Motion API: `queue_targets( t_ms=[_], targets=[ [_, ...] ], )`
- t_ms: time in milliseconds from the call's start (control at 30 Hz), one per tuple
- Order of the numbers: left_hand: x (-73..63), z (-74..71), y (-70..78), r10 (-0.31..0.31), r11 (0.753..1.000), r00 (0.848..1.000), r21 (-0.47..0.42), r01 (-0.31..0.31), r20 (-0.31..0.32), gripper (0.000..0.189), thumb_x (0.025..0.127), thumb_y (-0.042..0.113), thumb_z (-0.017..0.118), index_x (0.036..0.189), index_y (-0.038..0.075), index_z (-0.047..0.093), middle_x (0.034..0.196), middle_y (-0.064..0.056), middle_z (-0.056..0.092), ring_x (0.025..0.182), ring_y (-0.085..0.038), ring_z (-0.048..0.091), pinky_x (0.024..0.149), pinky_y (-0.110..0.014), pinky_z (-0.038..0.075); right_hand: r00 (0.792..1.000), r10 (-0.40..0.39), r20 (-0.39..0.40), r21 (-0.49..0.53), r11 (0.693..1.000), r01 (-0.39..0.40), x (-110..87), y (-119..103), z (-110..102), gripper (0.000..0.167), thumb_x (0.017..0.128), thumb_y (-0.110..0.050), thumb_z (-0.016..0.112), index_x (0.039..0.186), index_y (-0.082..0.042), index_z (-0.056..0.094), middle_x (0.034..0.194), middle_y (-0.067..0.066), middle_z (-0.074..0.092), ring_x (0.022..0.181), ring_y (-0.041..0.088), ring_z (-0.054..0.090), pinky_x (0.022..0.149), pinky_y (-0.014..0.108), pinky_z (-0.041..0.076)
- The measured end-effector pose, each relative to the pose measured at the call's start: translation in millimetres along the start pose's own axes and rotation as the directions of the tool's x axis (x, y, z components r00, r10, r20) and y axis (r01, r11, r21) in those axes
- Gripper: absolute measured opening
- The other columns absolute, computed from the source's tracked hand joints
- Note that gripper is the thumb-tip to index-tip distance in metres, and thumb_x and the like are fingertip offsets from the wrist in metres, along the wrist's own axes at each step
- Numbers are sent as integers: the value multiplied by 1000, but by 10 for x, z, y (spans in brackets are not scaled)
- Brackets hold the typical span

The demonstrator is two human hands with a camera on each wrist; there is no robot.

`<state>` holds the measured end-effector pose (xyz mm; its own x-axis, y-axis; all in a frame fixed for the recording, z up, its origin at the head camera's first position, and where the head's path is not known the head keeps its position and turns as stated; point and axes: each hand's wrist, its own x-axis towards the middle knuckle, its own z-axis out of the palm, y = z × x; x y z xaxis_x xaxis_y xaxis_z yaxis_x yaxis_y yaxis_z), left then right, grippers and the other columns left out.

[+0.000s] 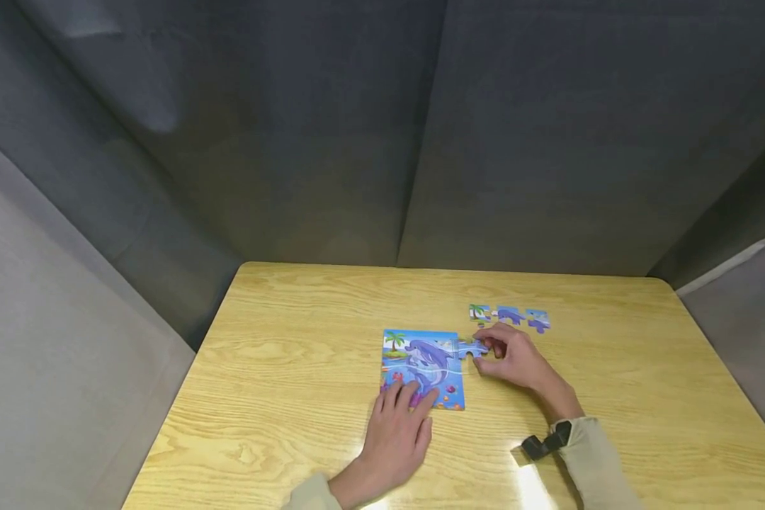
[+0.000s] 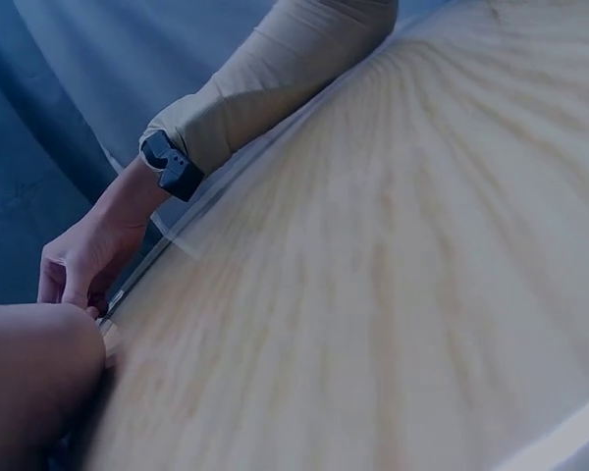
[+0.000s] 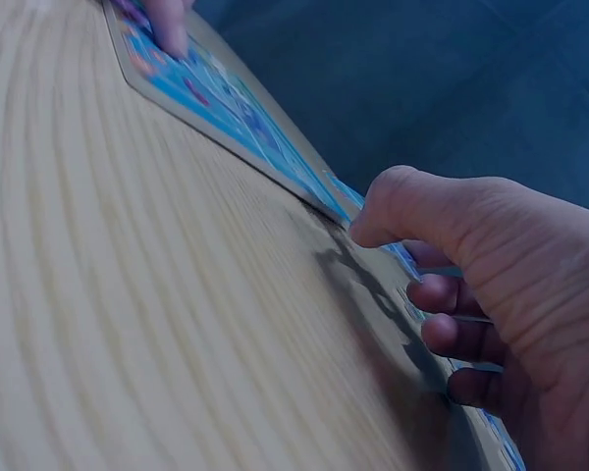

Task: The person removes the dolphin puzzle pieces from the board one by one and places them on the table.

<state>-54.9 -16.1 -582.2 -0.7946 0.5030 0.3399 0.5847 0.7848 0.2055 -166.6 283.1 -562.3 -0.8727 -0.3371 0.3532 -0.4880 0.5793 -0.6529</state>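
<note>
A blue puzzle piece (image 1: 470, 348), just below and right of the head view's centre, is pinched between thumb and fingers of the right hand (image 1: 516, 358); it looks light and stiff, probably thin card with tabs that could bend, so its edges seem the best hold; to its left, the left hand (image 1: 397, 432) grasps nothing, extended fingers resting on a dolphin picture board's (image 1: 443, 365) lower part; loose pieces (image 1: 508, 316) lie at upper right on the wooden table (image 1: 280, 368).

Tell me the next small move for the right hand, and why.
Probably ease the pinched puzzle piece left toward the dolphin picture: the right hand holds it at that picture's right edge, both show blue, and the left hand rests on the picture, which should steady it.
</note>
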Motion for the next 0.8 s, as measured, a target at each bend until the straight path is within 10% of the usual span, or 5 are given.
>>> queue_targets(
  t_ms=[800],
  targets=[
    [-161, -44, 122, -24, 1000, 997, 5, 23, 79, 54, 110, 35, 40, 162, 20, 39, 167, -14, 34, 153, -42, 30, 116, -60, 36, 995, 104, 10, -115, 988, -102, -53, 205, -172, 36, 75, -10, 89, 108, -3, 76, 84, 3, 61, 67, 15, 49, 59, 25, 42]
  ],
)
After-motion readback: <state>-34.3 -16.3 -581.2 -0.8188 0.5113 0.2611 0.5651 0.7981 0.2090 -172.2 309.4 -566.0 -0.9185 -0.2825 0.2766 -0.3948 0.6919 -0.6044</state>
